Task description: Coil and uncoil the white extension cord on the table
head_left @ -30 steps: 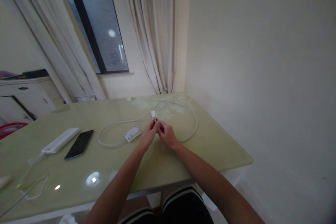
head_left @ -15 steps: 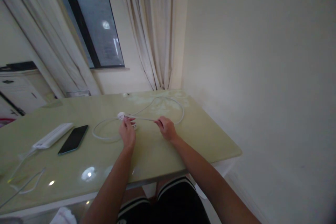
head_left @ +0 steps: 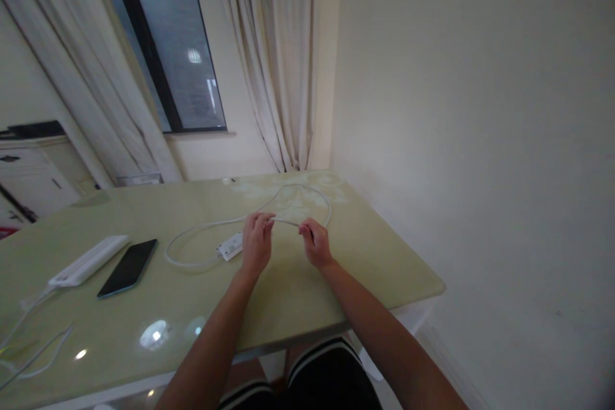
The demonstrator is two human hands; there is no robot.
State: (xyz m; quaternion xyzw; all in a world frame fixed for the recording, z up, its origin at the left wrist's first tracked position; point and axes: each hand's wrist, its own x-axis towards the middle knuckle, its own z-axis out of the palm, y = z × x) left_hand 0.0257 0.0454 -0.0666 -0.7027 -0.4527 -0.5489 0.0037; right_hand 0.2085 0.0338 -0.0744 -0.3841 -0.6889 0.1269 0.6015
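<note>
A white cable [head_left: 180, 237] lies in wide loops on the table, one to the left and one toward the back. My left hand [head_left: 257, 242] has its fingers closed round the cable. Farther right, my right hand [head_left: 316, 243] grips the same cable in a fist, with a short stretch running between the two hands. Beside my left hand, partly hidden by it, lies a small white power strip [head_left: 230, 246], with cable at its left end. Whether a plug is inside my left hand cannot be made out.
On the left of the pale green glossy table [head_left: 365, 269] lie a dark phone [head_left: 129, 267] and a long white power strip [head_left: 90, 261] with its cord. Thin cables [head_left: 45, 352] lie at the front left. A wall [head_left: 471, 141] borders the right side.
My left hand has moved right along the cable, closer to my right hand. The small power strip shows more fully now. The white plug seen by my left hand earlier is out of sight.
</note>
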